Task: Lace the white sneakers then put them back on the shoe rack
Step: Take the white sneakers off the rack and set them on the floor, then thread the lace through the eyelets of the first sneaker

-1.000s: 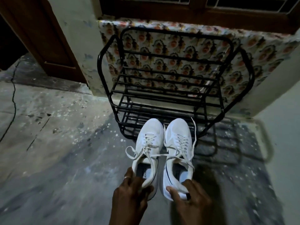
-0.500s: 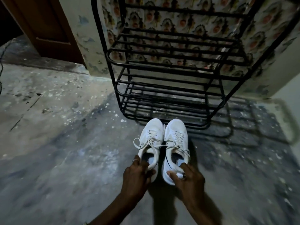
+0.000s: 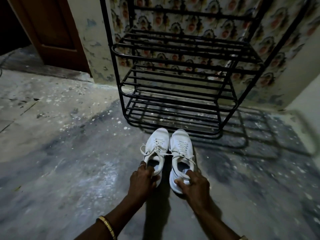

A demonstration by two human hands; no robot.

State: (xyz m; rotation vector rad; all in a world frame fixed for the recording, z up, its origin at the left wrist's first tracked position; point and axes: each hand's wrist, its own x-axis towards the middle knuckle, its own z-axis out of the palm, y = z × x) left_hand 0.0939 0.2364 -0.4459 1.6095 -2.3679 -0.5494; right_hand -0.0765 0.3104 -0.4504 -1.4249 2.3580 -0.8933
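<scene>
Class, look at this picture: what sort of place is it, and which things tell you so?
Probably a home entryway: a black metal shoe rack against a patterned wall, a wooden door, and a paint-flecked concrete floor.

Both sneakers (image 3: 168, 153) are white with white laces, and the right one carries a thin dark stripe along its side. The shoe rack (image 3: 174, 80) is black metal. Behind it hangs a cream sheet (image 3: 190, 19) printed with repeating orange-red and green motifs. The floor (image 3: 69, 161) is mottled grey with white speckles. The door (image 3: 52, 26) is brown. A gold bangle (image 3: 107, 226) circles the left wrist.
</scene>
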